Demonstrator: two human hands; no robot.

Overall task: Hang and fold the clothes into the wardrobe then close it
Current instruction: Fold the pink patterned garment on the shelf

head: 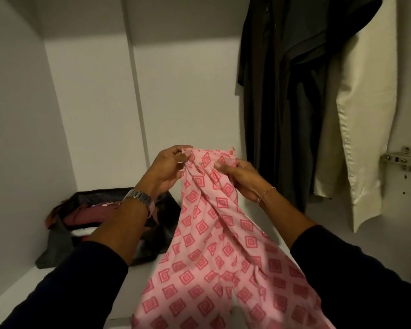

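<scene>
A pink garment [214, 252] printed with red diamond shapes hangs from both my hands in front of the open white wardrobe [93, 110]. My left hand [166, 168] pinches its top edge on the left. My right hand [241, 179] grips the gathered top on the right, thumb pressed on the cloth. The fabric drapes down over the shelf edge [64, 290] and out of the bottom of the view. Both arms wear dark sleeves; a watch is on the left wrist and a thin bracelet on the right.
A pile of folded dark, maroon and white clothes [81, 224] lies on the shelf at the left. Dark garments [282, 91] and a cream one [361, 115] hang at the right. A metal door hinge [401, 160] sits on the right wall.
</scene>
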